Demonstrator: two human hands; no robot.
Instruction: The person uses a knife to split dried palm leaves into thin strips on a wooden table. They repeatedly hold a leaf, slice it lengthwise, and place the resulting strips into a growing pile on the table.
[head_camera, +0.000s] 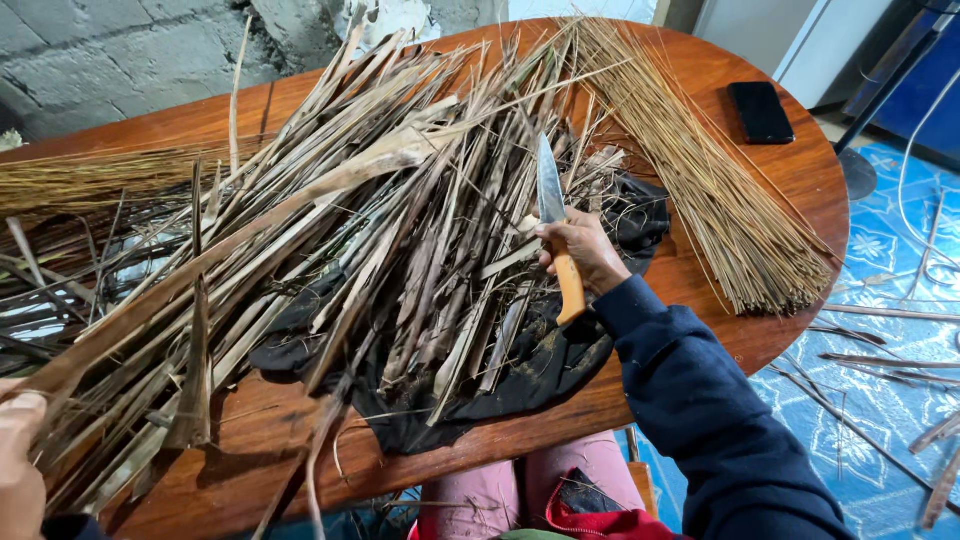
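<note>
A steel-bladed knife with an orange handle is gripped in the right hand, blade pointing away over a heap of dry brown palm leaf strips on the round wooden table. One long strip is pinched at its end by the left hand. The strips look light, stiff and brittle, with possibly sharp edges; they are best held near the ends.

One knife with an orange handle, one black phone, one black cloth, one bundle of thin leaf ribs, and one wooden table. The dry leaf strips are too many to count.
</note>
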